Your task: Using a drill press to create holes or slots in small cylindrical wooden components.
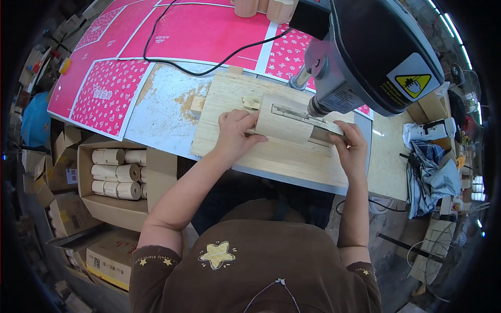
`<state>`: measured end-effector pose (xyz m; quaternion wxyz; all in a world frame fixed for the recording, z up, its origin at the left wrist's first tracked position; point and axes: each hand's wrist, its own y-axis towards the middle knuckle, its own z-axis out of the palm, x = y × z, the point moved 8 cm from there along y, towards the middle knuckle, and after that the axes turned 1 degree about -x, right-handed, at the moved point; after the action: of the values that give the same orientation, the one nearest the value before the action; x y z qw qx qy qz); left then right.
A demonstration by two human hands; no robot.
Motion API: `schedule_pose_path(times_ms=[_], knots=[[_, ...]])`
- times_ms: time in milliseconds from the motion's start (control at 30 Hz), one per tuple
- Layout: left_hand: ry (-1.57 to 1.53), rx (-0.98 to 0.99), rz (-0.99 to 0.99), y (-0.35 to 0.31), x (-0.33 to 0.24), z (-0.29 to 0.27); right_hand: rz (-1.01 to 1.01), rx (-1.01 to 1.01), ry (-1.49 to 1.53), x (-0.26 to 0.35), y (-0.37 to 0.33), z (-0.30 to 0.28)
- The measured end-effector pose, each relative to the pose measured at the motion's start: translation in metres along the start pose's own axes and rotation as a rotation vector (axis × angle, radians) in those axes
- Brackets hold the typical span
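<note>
A pale wooden cylinder with a long slot along its top lies on a flat wooden board under a drill press. The drill's chuck hangs just over the slot's right end; I cannot make out the bit's tip. My left hand grips the cylinder's left end, thumb along the near side. At the other end, the fingers of my right hand pinch a narrow light strip that runs out from the cylinder. Beside my left fingers sits a small wooden block.
A black cable loops across pink printed sheets at the back. Sawdust lies left of the board. A cardboard box of wooden cylinders stands at the lower left. Cloth hangs at the right edge.
</note>
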<state>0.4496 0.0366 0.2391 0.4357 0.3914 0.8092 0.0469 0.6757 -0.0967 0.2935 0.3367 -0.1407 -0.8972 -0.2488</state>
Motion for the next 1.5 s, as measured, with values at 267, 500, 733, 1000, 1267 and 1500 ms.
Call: schedule_pose_path(times_ms=[267,500,733,1000,1267,1500], knots=[[-0.008,0.044,0.099,0.004,0.004,0.002,-0.174,-0.463,0.033,0.104,0.082,-0.135],[0.082,0.085,0.095,0.008,-0.001,0.002,-0.232,-0.409,-0.315,0.078,0.126,-0.162],[0.07,0.064,0.088,0.004,0.003,-0.001,-0.274,-0.381,-0.313,0.152,0.004,-0.082],[0.064,0.051,0.095,0.005,0.003,0.0,-0.306,-0.348,-0.233,0.079,-0.023,-0.015],[0.097,0.048,0.072,0.003,-0.004,0.004,-0.348,-0.554,-0.21,0.146,0.015,-0.097],[0.087,0.038,0.081,0.009,-0.028,0.025,-0.414,-0.497,-0.125,0.159,0.072,-0.128]])
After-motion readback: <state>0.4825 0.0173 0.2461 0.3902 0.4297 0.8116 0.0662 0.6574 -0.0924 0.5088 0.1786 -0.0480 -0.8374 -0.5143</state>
